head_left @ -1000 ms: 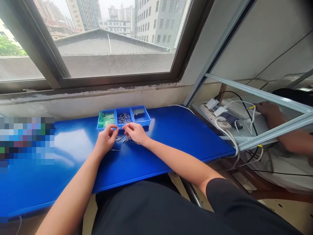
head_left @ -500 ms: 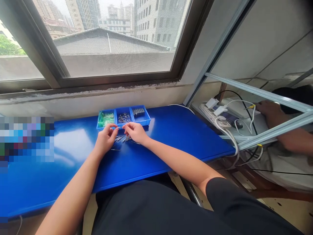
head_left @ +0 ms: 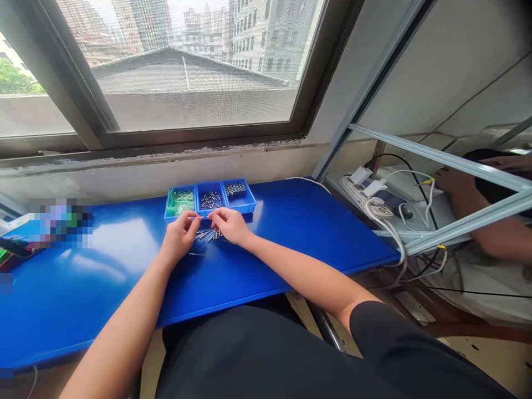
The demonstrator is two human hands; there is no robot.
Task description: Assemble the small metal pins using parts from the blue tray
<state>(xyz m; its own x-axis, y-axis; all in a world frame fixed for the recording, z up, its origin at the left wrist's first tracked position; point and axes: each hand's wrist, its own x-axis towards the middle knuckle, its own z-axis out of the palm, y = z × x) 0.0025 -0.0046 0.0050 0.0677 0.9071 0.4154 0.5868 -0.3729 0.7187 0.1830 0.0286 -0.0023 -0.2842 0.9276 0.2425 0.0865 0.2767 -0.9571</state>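
Two hands meet over a slim piece at the tray's near edge

The blue plastic tray with three compartments (head_left: 249, 209) is set toward the back of the glossy blue counter (head_left: 286, 233), by the wall. Just in front of its middle compartment, the left hand (head_left: 183, 231) and the right hand (head_left: 230, 224) face each other with thumbs and forefingers pinched. A slim, small piece (head_left: 204, 216) appears to be gripped between them, one end in each hand; it is too small to tell its exact kind. Holding it from both ends probably gives fine control, and the tips stay free of the palms.

The tray seems placed so each sort of part is within short reach: a green plastic bag with pale pieces (head_left: 183, 200) in its left compartment, a loose heap of slender metal pins (head_left: 211, 200) in the middle one, and small silvery cylinders in rows (head_left: 235, 189) in the right one, perhaps lined up for easy counting.

In front of the tray, partly under the hands, lie scattered slender metal pieces (head_left: 202, 235), likely put there to be close at hand. One thin metal rod (head_left: 197, 254) lies apart, nearer the person.
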